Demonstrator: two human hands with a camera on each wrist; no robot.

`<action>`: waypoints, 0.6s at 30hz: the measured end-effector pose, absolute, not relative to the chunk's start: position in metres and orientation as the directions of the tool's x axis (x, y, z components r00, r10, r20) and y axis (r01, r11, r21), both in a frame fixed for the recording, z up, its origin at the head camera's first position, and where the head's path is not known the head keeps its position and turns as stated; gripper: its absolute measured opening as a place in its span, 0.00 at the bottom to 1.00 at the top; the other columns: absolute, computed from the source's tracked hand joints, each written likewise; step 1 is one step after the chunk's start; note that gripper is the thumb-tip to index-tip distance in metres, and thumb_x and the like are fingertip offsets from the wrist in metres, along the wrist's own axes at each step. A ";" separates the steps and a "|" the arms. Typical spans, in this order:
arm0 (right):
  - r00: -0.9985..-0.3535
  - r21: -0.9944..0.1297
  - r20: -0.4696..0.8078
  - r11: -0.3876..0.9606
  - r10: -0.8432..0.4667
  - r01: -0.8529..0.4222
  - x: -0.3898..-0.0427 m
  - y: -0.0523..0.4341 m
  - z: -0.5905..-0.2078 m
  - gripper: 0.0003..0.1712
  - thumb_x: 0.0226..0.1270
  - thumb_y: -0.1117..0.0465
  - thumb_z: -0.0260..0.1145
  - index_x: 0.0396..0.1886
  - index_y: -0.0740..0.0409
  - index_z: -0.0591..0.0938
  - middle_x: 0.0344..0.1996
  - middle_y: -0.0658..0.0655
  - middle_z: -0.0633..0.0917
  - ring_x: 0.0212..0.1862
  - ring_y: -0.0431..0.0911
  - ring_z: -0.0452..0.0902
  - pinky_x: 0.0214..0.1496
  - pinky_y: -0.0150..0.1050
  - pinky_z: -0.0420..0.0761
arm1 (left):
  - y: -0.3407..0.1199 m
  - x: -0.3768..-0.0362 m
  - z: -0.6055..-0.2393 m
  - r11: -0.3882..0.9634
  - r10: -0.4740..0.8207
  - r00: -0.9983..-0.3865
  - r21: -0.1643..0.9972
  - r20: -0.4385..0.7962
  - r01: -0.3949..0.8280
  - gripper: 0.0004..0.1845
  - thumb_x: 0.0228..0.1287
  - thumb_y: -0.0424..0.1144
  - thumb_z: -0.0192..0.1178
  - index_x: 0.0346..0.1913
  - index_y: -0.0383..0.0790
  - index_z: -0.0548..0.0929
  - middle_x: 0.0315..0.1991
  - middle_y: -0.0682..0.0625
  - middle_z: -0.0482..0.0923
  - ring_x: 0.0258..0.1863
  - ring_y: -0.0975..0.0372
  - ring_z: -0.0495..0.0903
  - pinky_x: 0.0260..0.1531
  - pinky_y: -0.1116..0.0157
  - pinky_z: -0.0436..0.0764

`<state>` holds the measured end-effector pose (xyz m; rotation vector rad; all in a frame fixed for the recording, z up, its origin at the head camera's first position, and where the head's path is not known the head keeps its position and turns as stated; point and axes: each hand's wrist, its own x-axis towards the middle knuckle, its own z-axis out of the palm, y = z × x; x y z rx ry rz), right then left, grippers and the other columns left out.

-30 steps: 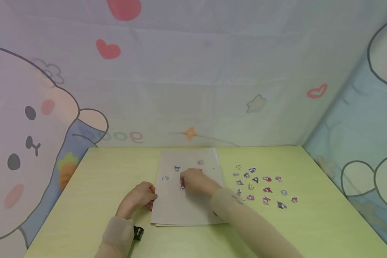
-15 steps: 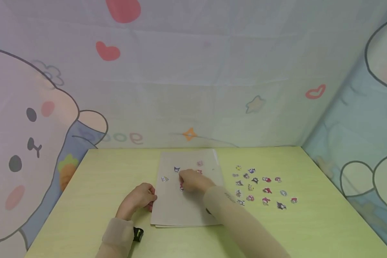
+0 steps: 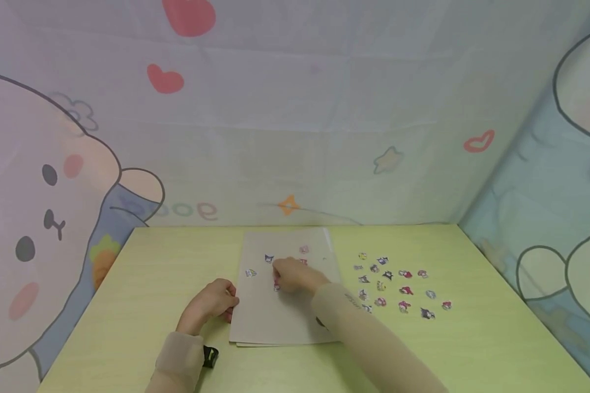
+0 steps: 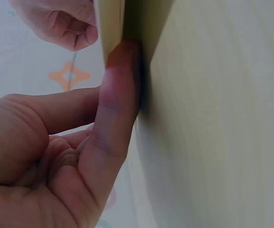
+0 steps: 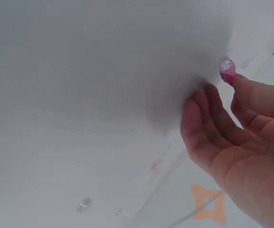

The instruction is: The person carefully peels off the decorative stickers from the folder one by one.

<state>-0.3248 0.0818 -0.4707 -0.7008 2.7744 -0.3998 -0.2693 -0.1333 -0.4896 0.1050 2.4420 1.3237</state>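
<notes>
A beige booklet (image 3: pixel 270 322) with layered sheets lies at the middle of the table. At its left edge my left hand (image 3: pixel 213 299) holds on; in the left wrist view a finger (image 4: pixel 115 109) reaches under the edge, with the thumb behind it. My right hand (image 3: pixel 295 274) is over the page and pinches a small pink character sticker (image 5: pixel 227 70) by thumb and a fingertip; its other fingers are curled near the surface. In the head view that sticker's lower part shows below the fingertips. Other stickers lie on the page: a dark one (image 3: pixel 269 258) and a pale one (image 3: pixel 251 273).
Several cut-out character stickers (image 3: pixel 405 290) lie scattered on the yellow table (image 3: pixel 142 273) to the right of the booklet. A printed cloth (image 3: pixel 275 136) hangs behind the table and along its sides. A black strap piece (image 3: pixel 210 356) is at the left wrist.
My right hand and forearm have moved slightly left, uncovering a sticker beside the sleeve. The pink sticker stays at the fingertips. My left hand stays at the booklet's edge.
</notes>
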 end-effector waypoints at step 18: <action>-0.880 -0.351 -0.128 0.850 -0.458 -0.392 -0.336 0.146 -0.396 0.05 0.64 0.72 0.61 0.32 0.59 0.75 0.27 0.52 0.79 0.28 0.42 0.79 0.31 0.36 0.77 | -0.135 -0.271 -0.492 0.556 0.239 -0.931 0.825 -0.278 -0.103 0.03 0.67 0.24 0.56 0.36 0.30 0.73 0.28 0.41 0.75 0.22 0.56 0.79 0.24 0.63 0.81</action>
